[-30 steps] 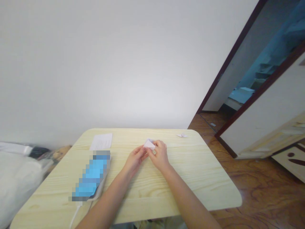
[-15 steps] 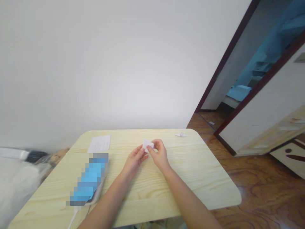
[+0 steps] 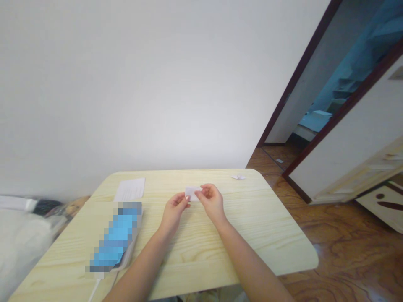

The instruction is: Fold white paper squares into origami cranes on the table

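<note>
Left hand pinching a small white paper piece over the bench, right hand pinching its other end, fingertips pressed on; steady, even pressure from both sides keeps that paper flat.

Your left forearm and right forearm reach in from the near side and converge at the centre. Your left hand and right hand sit close together, palms turned inward, each pinching between thumb and fingertips, the right fingers curling over, nearly touching the left.
</note>
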### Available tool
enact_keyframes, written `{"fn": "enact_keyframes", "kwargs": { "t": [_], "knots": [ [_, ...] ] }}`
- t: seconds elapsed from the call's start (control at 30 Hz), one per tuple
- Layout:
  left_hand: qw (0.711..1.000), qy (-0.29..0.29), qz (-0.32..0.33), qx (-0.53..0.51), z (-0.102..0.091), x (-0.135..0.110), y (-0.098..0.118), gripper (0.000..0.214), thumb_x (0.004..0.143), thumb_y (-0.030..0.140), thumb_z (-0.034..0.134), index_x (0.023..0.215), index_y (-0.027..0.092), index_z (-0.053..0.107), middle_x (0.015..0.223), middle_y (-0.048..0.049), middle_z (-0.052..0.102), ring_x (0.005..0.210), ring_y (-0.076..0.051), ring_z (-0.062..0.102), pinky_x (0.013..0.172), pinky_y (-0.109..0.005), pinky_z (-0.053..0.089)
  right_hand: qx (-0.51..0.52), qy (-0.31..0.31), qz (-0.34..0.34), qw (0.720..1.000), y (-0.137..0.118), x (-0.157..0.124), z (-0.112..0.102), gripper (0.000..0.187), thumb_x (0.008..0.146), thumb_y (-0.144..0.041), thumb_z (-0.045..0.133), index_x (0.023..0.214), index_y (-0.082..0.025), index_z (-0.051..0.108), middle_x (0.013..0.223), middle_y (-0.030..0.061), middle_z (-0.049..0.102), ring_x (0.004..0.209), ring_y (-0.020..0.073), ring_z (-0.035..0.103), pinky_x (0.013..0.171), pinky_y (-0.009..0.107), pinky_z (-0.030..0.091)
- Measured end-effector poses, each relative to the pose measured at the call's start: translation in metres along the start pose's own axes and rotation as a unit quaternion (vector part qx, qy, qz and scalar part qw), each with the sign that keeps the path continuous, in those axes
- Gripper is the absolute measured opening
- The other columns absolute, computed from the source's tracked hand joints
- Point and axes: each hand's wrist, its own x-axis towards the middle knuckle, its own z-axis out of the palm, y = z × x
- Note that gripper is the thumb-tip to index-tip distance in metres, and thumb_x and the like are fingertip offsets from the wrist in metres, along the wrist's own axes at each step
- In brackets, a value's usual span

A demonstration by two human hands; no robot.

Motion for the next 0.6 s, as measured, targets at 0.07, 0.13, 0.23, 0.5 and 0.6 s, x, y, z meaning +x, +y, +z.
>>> {"fn": "enact_keyframes", "kwargs": {
  "t": [0.07,0.13,0.23,0.5,0.6],
  "knots": [
    [1.0,-0.003,0.013,0.015,0.0011,-0.0003,0.0013,0.028,0.055,0.028,0.073,0.078,0.014,0.065,0.07,-0.0024,0.066,0.062,-0.011,0.056,0.055,-0.02,0.044,0.007,0.003,0.009,1.0,-0.0002,0.0,-0.0008,0.024,0.064,-0.033,0.066,0.078,-0.017,0.054,0.064,-0.0016,0.056,0.055,0.01,0.052,0.053,0.022,0.045],
    [0.999,-0.007,0.024,0.027,0.0021,-0.0008,0.0027,0.027,0.054,0.028,0.073,0.077,0.015,0.065,0.069,-0.0021,0.066,0.059,-0.011,0.055,0.054,-0.02,0.043,0.001,0.007,0.013,1.0,-0.0001,0.0,-0.0014,0.023,0.063,-0.034,0.067,0.073,-0.017,0.055,0.063,-0.0009,0.057,0.055,0.0105,0.052,0.053,0.023,0.045],
    [0.999,-0.011,0.03,0.042,0.0027,-0.0013,0.0046,0.025,0.054,0.025,0.073,0.076,0.014,0.065,0.065,-0.0014,0.066,0.055,-0.009,0.053,0.052,-0.02,0.041,-0.002,0.012,0.017,1.0,0.0006,0.0004,-0.0018,0.022,0.062,-0.034,0.068,0.07,-0.016,0.058,0.061,-0.0009,0.057,0.054,0.0109,0.052,0.053,0.023,0.044],
    [0.998,-0.038,0.03,0.037,-0.0005,-0.0001,0.007,0.04,0.053,0.024,0.074,0.09,0.015,0.06,0.069,-0.0016,0.066,0.056,-0.011,0.055,0.05,-0.021,0.041,0.036,-0.057,0.006,0.998,0.0041,0.0058,-0.0053,0.025,0.065,-0.028,0.064,0.088,-0.019,0.064,0.062,-0.0026,0.052,0.052,0.0085,0.047,0.047,0.02,0.04],
    [0.997,-0.026,0.059,0.036,-0.0026,0.0005,0.0074,0.036,0.056,0.027,0.073,0.087,0.017,0.059,0.076,-0.0017,0.065,0.063,-0.013,0.058,0.055,-0.023,0.046,0.025,-0.062,0.0,0.998,0.0051,0.0059,-0.0062,0.019,0.066,-0.029,0.065,0.081,-0.018,0.065,0.06,-0.0021,0.051,0.052,0.0085,0.045,0.046,0.02,0.039]
  ]
}}
